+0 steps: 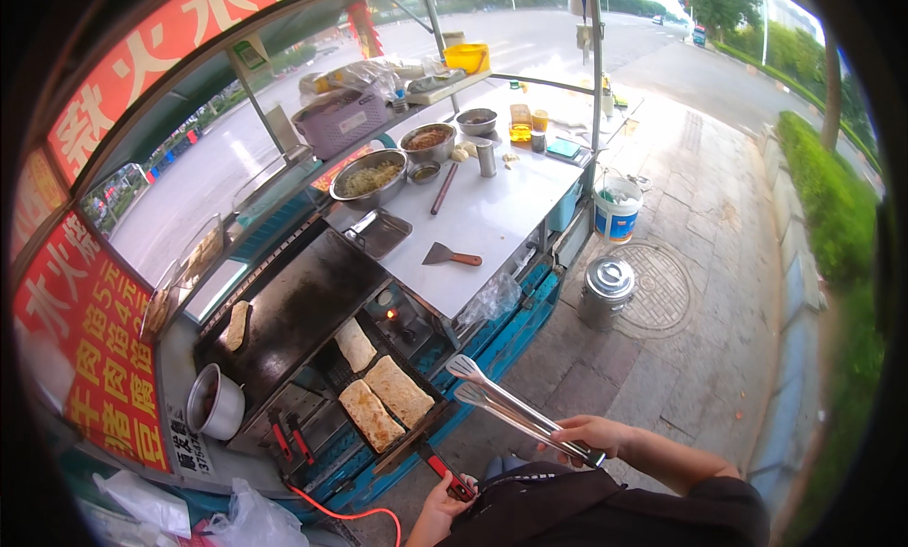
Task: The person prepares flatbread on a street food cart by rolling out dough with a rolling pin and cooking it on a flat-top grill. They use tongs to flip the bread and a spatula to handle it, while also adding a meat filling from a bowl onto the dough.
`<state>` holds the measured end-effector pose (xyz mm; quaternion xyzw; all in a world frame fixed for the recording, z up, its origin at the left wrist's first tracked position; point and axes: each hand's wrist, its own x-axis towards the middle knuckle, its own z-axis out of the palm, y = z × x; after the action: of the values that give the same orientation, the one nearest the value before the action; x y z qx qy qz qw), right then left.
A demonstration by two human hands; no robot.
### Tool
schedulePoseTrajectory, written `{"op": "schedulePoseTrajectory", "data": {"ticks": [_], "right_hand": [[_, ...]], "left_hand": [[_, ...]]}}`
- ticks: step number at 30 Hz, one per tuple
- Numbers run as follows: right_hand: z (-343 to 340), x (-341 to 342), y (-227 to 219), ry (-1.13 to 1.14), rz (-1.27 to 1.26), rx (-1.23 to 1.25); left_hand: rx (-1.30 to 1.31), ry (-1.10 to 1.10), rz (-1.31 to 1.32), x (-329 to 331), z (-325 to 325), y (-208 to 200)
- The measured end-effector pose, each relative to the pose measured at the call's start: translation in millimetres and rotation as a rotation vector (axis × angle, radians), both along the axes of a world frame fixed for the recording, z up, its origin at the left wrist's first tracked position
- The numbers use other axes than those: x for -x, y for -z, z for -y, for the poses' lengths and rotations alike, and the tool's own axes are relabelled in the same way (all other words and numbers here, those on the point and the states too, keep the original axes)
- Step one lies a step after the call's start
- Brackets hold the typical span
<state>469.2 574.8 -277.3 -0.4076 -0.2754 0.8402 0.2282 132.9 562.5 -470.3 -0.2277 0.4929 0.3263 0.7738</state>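
Observation:
My left hand [441, 505] is closed around the red-and-black handle [441, 467] of a dark grill tray [333, 369]. Several browned flatbreads [401, 392] lie on this tray, one of them farther back. In my right hand [598, 435] I grip metal tongs [515, 412] near their closed end. Their two jaws are apart with nothing between them, held to the right of the tray. Another flatbread [237, 326] rests on the black griddle [293, 296]. A small flame [391, 314] glows beside the tray.
The white worktop [501, 211] carries a scraper [452, 255], a rolling pin [445, 189], a metal tray [383, 231] and filling bowls [370, 180]. At the griddle's left stands a metal pot [216, 401]. A lidded metal can [608, 287] and a bucket [618, 209] stand on the pavement; an orange hose [345, 516] runs below.

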Motion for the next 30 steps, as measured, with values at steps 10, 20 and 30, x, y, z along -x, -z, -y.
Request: {"op": "schedulePoseTrajectory", "data": {"ticks": [10,20,30], "right_hand": [[-8.8,29.2,-12.0,-0.045,0.242,-0.22],[-48.3,71.9,69.1,-0.14,0.809,-1.028],[-186.8,218.1,111.3,-0.339,1.185,-1.132]], "left_hand": [[-0.002,-0.023,0.15,16.7,6.8,65.5],[-0.04,-0.066,0.046,-7.0,14.3,46.2],[-0.229,-0.064,-0.009,-18.9,24.1,46.8]]}}
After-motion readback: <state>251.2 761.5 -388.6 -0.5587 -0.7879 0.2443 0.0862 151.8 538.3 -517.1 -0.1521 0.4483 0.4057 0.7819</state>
